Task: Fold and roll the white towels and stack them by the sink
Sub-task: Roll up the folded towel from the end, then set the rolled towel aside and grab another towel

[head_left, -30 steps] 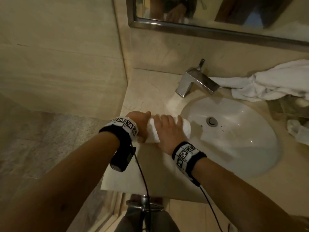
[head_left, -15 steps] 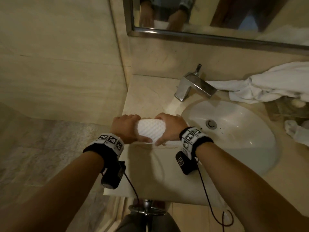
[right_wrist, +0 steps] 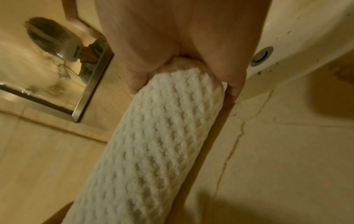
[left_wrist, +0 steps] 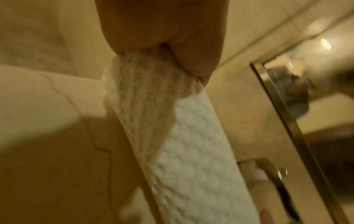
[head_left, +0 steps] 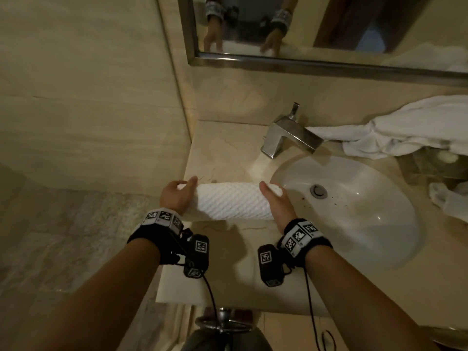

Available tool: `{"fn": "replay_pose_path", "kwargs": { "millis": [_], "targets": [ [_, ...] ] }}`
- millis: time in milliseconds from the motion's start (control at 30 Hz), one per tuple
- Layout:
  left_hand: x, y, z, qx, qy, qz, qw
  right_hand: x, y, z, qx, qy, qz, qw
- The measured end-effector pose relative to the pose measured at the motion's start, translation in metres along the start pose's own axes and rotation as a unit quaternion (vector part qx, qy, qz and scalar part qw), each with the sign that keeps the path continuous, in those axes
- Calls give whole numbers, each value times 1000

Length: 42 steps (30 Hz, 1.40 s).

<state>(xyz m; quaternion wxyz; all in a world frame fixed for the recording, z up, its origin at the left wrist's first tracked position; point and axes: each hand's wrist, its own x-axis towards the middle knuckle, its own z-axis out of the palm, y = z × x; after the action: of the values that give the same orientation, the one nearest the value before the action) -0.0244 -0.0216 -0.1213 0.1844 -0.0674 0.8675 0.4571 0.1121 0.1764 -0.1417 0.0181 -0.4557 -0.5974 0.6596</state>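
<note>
- The rolled white towel [head_left: 231, 201] lies crosswise between the two hands, on or just above the beige stone desk [head_left: 222, 150], left of the white sink [head_left: 354, 224]; whether it touches the stone cannot be told.
- The left hand [head_left: 177, 196] cups the roll's left end, thumb over the top and fingers curled round the far side.
- The right hand [head_left: 277, 206] grips the roll's right end, thumb on top; that end sits at the sink's rim.
- From the right wrist camera, thumb and fingers [right_wrist: 234, 84] close round the towel's end, its waffle weave showing.
- A chrome faucet [head_left: 288, 135] stands behind the sink.
- Crumpled white towels [head_left: 395, 135] lie on the desk behind the sink, to the right, well apart from the roll.
</note>
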Motion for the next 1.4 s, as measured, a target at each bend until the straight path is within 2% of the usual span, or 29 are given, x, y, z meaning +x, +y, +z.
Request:
{"fn": "replay_pose_path", "kwargs": {
  "millis": [167,233,300,367,433,533,600,700,767,933,1133,1200,1400],
  "targets": [
    [-3,-6,-7,-131,-56,-11,990,-3,-6,2,22,1,21,1000],
    [-5,-5,-5,-143,-47,-14,988,-1,-13,5,45,-7,35,998],
    [-6,-3,0,-90,-3,-6,996,4,-15,5,51,-12,44,998],
    [-8,2,4,-1,32,-2,999,-1,-19,2,-1,-5,30,1000],
    [-8,9,5,67,36,-36,996,-3,-18,-3,-60,9,44,997],
    [-3,14,2,127,-17,-113,985,-4,-15,-8,-52,3,130,990],
    [-2,15,0,146,-66,-132,978,-5,-14,-9,-10,-9,180,984],
    [-6,14,-1,131,-124,-140,974,-12,-15,-12,26,-40,205,978],
    [-9,12,0,106,-141,-144,974,-15,-12,-12,60,-38,199,977],
    [-7,22,-5,34,-157,-153,975,-2,9,-21,68,27,159,985],
    [-16,70,-1,13,-210,-156,965,-7,-2,-49,153,76,104,980],
    [-19,76,3,11,-238,-160,958,-13,-9,-59,180,74,96,976],
    [-31,72,27,-23,-260,-184,948,-30,-3,-82,201,112,106,967]
  ]
}}
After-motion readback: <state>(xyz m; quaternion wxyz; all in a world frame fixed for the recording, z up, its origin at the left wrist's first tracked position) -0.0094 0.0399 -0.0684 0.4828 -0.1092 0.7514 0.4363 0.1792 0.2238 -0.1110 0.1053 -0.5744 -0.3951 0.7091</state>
